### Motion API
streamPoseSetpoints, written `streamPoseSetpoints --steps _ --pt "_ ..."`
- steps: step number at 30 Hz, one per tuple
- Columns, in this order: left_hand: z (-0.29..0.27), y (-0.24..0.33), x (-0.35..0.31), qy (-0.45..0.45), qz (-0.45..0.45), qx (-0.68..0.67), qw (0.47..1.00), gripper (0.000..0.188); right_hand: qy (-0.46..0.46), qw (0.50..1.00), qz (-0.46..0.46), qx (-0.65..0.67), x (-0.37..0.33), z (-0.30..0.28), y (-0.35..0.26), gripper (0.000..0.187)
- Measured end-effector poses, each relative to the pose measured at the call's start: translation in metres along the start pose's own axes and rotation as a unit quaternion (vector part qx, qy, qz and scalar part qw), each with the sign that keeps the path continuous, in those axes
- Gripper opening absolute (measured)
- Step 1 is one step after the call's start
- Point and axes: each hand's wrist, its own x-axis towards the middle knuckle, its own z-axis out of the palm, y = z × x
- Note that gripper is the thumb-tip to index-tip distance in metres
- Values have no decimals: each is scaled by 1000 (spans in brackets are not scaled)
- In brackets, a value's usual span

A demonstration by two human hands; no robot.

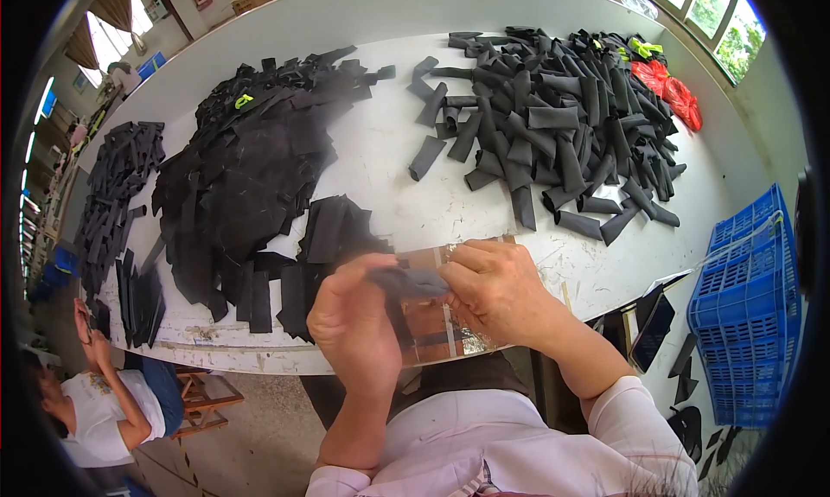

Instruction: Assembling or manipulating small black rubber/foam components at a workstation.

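A dark grey fabric piece (pixel 410 282) stretches between my two hands, above a brown board (pixel 426 331) at the table's near edge. My left hand (pixel 353 311) is curled around the piece's left end, with the thumb on top. Fingers bent and pressed together, my right hand (pixel 493 283) pinches its right end. Part of the fabric is hidden by the fingers. Just beyond my left hand lies a stack of flat black fabric pieces (pixel 337 227).
A heap of rolled black fabric tubes (pixel 562 117) covers the far right, near a red plastic bag (pixel 670 91). Flat black pieces (pixel 242 186) pile up on the left. A blue crate (pixel 748 315) stands at the right. Another person (pixel 112 402) sits at lower left.
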Motion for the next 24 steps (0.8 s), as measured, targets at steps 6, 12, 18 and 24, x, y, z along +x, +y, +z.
streamPoseSetpoints --steps 6,12,18,24 --pt "-9 -24 -7 -47 -95 -16 994 16 -27 996 42 68 -19 34 17 26" --pt "6 -12 16 -145 -110 1 983 19 6 992 59 115 -12 28 10 17" --pt "5 -17 16 -243 -168 257 920 8 26 973 93 212 -35 61 26 5" --pt "8 -13 5 -158 -79 151 973 19 -25 969 117 217 -23 42 19 17"
